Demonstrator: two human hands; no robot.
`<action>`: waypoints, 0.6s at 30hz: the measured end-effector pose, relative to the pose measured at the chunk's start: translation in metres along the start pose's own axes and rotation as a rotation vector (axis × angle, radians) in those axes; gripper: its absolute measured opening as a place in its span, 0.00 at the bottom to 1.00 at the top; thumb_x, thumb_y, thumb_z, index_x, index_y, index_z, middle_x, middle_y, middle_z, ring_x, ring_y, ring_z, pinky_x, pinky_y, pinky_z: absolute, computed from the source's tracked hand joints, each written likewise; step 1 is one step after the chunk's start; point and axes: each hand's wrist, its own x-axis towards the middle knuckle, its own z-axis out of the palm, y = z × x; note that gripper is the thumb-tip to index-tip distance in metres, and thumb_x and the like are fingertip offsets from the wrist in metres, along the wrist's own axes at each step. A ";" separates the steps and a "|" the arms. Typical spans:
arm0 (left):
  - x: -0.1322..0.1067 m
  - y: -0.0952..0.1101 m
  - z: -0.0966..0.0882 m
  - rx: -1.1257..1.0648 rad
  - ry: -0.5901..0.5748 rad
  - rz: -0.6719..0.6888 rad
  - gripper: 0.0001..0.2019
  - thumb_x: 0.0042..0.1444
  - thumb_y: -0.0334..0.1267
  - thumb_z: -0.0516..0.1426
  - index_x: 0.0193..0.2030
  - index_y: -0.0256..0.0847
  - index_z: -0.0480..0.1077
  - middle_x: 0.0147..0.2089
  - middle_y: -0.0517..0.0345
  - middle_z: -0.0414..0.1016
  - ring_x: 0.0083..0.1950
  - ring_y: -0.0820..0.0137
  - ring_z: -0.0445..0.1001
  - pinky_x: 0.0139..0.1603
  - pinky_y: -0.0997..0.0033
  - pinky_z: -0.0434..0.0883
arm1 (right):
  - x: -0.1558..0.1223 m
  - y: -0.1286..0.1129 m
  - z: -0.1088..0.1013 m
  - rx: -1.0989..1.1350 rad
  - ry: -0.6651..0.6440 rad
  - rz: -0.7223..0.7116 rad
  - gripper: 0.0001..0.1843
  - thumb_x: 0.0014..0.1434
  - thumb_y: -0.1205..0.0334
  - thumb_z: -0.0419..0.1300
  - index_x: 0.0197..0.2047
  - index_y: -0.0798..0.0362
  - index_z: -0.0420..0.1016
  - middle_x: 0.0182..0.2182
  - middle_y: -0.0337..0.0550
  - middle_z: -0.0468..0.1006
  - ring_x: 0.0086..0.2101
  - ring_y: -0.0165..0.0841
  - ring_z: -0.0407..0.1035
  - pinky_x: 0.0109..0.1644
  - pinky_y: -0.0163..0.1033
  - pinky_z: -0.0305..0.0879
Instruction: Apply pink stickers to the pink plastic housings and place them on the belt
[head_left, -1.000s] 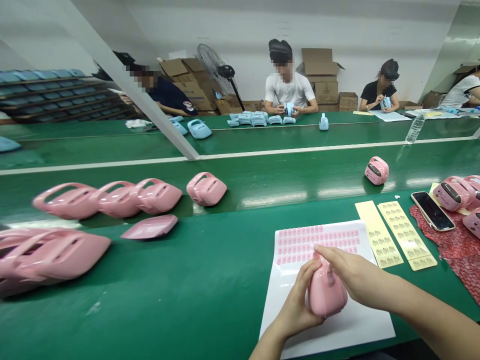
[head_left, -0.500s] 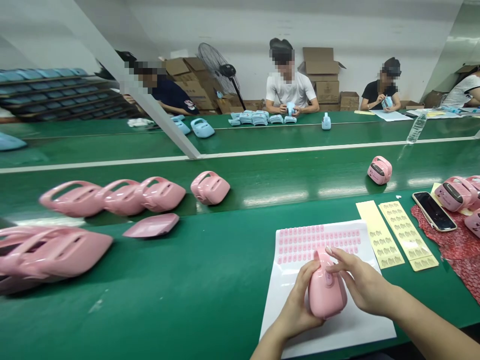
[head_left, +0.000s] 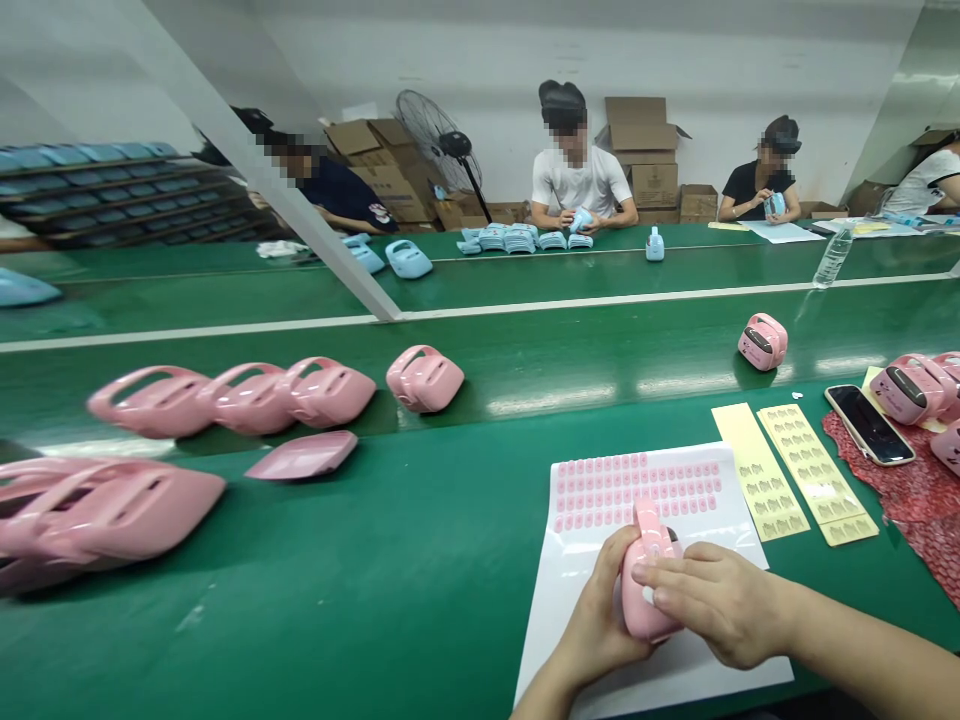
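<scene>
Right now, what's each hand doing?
Left hand: closed around the pink casing.
Right hand: gripping the same casing, fingers across its front.

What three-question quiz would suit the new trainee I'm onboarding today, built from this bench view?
1. True or false: the left hand and the right hand are both on the pink casing.
2. What lies on the green bench just to the right of the white sheet?
A) yellow sticker strips
B) a standing fan
C) a cardboard box
3. What colour are the stacked casings in front of the person in the white shirt across the belt?

Key: 1 true; 2 A; 3 blue.
</scene>
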 end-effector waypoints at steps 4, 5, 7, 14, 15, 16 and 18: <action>0.000 -0.001 -0.001 -0.015 0.011 -0.017 0.39 0.36 0.33 0.63 0.57 0.48 0.51 0.55 0.48 0.62 0.54 0.54 0.65 0.53 0.52 0.65 | -0.010 0.003 0.005 0.070 0.126 0.062 0.35 0.59 0.70 0.44 0.64 0.46 0.30 0.49 0.52 0.72 0.43 0.38 0.70 0.40 0.43 0.67; -0.001 -0.001 -0.002 -0.045 -0.001 -0.041 0.40 0.37 0.35 0.64 0.57 0.48 0.50 0.55 0.47 0.61 0.55 0.53 0.65 0.53 0.51 0.65 | -0.012 0.006 0.006 0.060 0.196 0.141 0.34 0.58 0.70 0.45 0.63 0.45 0.34 0.48 0.52 0.72 0.42 0.39 0.70 0.40 0.45 0.67; -0.002 0.000 -0.003 -0.181 -0.055 -0.106 0.44 0.37 0.45 0.65 0.59 0.48 0.48 0.57 0.42 0.59 0.55 0.51 0.65 0.52 0.49 0.65 | -0.012 0.016 0.007 0.063 0.305 0.384 0.30 0.57 0.69 0.47 0.61 0.45 0.42 0.47 0.52 0.70 0.42 0.40 0.68 0.41 0.48 0.66; 0.007 -0.016 0.003 -0.503 -0.126 -0.169 0.64 0.19 0.71 0.59 0.64 0.48 0.40 0.59 0.40 0.61 0.53 0.43 0.66 0.46 0.45 0.69 | 0.008 0.053 0.002 0.731 0.253 0.963 0.20 0.52 0.57 0.54 0.49 0.50 0.57 0.28 0.35 0.66 0.23 0.28 0.64 0.24 0.33 0.60; 0.009 -0.023 0.005 -0.458 -0.049 -0.188 0.61 0.23 0.69 0.60 0.64 0.47 0.42 0.59 0.41 0.62 0.54 0.44 0.65 0.47 0.46 0.69 | 0.012 0.058 -0.003 0.726 0.328 0.984 0.18 0.51 0.57 0.54 0.46 0.51 0.58 0.27 0.34 0.65 0.22 0.27 0.63 0.23 0.32 0.58; 0.011 -0.031 0.008 -0.412 0.046 -0.204 0.56 0.29 0.67 0.60 0.64 0.47 0.43 0.59 0.43 0.62 0.56 0.46 0.64 0.49 0.48 0.69 | 0.017 0.063 -0.009 0.682 0.409 0.992 0.17 0.51 0.58 0.54 0.44 0.51 0.59 0.26 0.33 0.64 0.22 0.27 0.62 0.23 0.32 0.58; 0.014 -0.047 0.013 -0.320 0.207 -0.203 0.41 0.45 0.60 0.57 0.63 0.47 0.47 0.59 0.45 0.63 0.58 0.51 0.63 0.53 0.51 0.66 | 0.027 0.077 -0.024 0.508 0.554 0.979 0.18 0.49 0.61 0.55 0.44 0.51 0.58 0.24 0.31 0.62 0.21 0.27 0.61 0.25 0.33 0.59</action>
